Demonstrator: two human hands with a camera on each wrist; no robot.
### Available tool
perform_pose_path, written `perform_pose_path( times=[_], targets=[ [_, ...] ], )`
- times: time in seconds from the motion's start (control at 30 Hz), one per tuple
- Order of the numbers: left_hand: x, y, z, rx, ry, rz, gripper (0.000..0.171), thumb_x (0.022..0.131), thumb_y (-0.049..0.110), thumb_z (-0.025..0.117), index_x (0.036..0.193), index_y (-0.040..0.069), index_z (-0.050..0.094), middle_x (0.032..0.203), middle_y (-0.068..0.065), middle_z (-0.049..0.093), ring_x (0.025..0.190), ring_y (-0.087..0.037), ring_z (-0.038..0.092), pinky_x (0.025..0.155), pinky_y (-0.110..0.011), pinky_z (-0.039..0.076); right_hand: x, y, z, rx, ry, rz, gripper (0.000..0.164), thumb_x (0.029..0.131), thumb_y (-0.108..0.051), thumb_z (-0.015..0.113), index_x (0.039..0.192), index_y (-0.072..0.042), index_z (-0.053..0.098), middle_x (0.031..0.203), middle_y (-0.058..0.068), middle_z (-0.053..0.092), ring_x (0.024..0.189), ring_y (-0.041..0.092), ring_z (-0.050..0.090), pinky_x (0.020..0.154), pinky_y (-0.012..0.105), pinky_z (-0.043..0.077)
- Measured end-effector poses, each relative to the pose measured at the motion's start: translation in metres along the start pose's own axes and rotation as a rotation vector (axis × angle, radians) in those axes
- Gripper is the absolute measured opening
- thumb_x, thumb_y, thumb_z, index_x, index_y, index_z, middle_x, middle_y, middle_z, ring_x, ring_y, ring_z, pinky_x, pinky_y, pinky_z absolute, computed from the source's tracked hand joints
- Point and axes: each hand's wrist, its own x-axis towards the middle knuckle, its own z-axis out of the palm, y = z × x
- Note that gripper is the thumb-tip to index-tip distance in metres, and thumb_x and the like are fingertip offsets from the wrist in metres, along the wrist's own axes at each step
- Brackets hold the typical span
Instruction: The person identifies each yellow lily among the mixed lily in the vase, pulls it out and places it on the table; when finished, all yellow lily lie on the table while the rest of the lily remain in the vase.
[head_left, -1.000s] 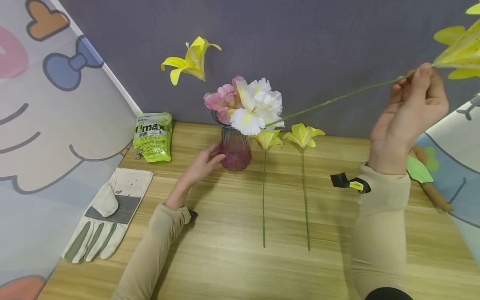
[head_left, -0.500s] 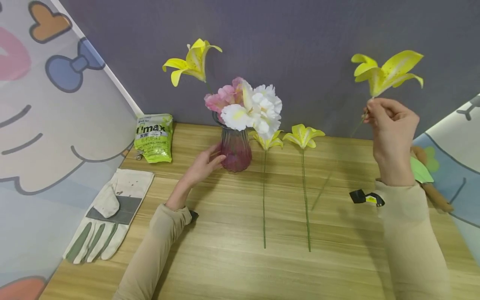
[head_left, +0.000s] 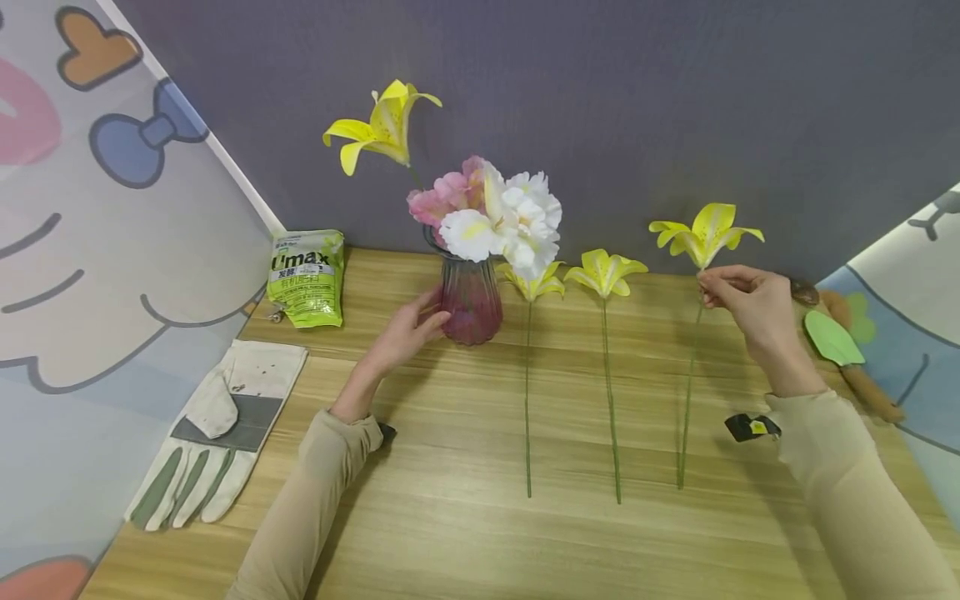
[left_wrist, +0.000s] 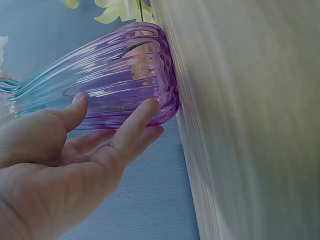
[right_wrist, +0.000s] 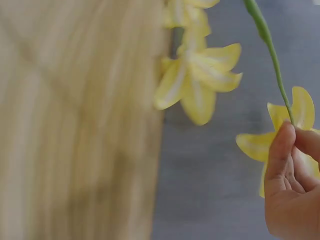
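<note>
My right hand [head_left: 750, 304] pinches a yellow artificial lily [head_left: 707, 233] between thumb and fingertips, just below its bloom. The lily's green stem [right_wrist: 272, 55] hangs down over the right part of the table. Two more yellow lilies [head_left: 606, 273] lie side by side, blooms toward the wall. My left hand [head_left: 405, 333] is at the left side of a ribbed glass vase [head_left: 472, 304], grey above and pink-purple below. In the left wrist view its loosely extended fingers [left_wrist: 135, 125] lie along the glass. White flowers [head_left: 510, 217], pink flowers [head_left: 447, 196] and a yellow lily [head_left: 386, 125] stand in the vase.
A green Umax bag [head_left: 306, 279] stands at the back left, with a work glove [head_left: 217, 433] in front of it. At the right edge lies a small green-bladed trowel [head_left: 836, 340] with a wooden handle. A grey wall [head_left: 600, 108] closes the back.
My right hand has drawn the lily away from the vase flowers, turned it upright and lowered it toward the table's right side. The left hand stays at the vase.
</note>
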Motion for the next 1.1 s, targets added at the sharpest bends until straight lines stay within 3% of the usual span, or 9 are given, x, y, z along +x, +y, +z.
perform_pose_path(
  times=[0.4, 0.5, 0.67, 0.9, 1.1],
  targets=[
    [0.001, -0.002, -0.001, 0.02, 0.003, 0.013, 0.062, 0.113, 0.004, 0.052, 0.165, -0.011, 0.022, 0.161, -0.037, 0.037, 0.139, -0.048, 0.053, 0.107, -0.033, 0.058, 0.005, 0.028, -0.013, -0.27, -0.111, 0.081, 0.013, 0.107, -0.003, 0.066, 0.108, -0.003, 0.078, 0.083, -0.013, 0.076, 0.069, 0.004, 0.071, 0.064, 0.015, 0.063],
    [0.0, -0.001, -0.002, 0.016, 0.001, 0.015, 0.062, 0.113, 0.004, 0.052, 0.165, -0.01, 0.022, 0.161, -0.037, 0.037, 0.14, -0.048, 0.053, 0.108, -0.035, 0.057, 0.007, 0.033, -0.015, -0.328, -0.128, 0.068, 0.014, 0.107, -0.002, 0.065, 0.109, 0.006, 0.077, 0.08, -0.016, 0.075, 0.068, 0.002, 0.07, 0.064, 0.014, 0.063],
    [-0.001, 0.001, -0.002, 0.024, -0.003, 0.015, 0.062, 0.113, 0.003, 0.052, 0.165, -0.01, 0.022, 0.162, -0.037, 0.036, 0.139, -0.048, 0.053, 0.108, -0.036, 0.057, 0.012, 0.043, -0.019, -0.346, -0.17, 0.07, 0.025, 0.105, 0.008, 0.061, 0.112, 0.032, 0.062, 0.077, -0.018, 0.073, 0.064, -0.001, 0.068, 0.061, 0.012, 0.062],
    [0.001, 0.0, -0.001, -0.006, -0.002, 0.007, 0.062, 0.113, 0.002, 0.052, 0.165, -0.011, 0.022, 0.161, -0.038, 0.036, 0.141, -0.049, 0.051, 0.11, -0.037, 0.056, 0.016, 0.056, -0.022, -0.453, -0.199, 0.079, 0.031, 0.105, 0.005, 0.062, 0.121, 0.031, 0.059, 0.079, -0.018, 0.073, 0.063, -0.002, 0.067, 0.061, 0.015, 0.063],
    [0.0, 0.001, -0.001, -0.016, -0.003, 0.003, 0.061, 0.113, 0.001, 0.051, 0.165, -0.011, 0.022, 0.162, -0.038, 0.036, 0.142, -0.049, 0.05, 0.11, -0.037, 0.056, 0.018, 0.059, -0.022, -0.594, -0.234, 0.037, 0.032, 0.106, -0.004, 0.066, 0.118, 0.025, 0.066, 0.085, 0.015, 0.079, 0.062, -0.002, 0.068, 0.059, 0.017, 0.063]
  ],
)
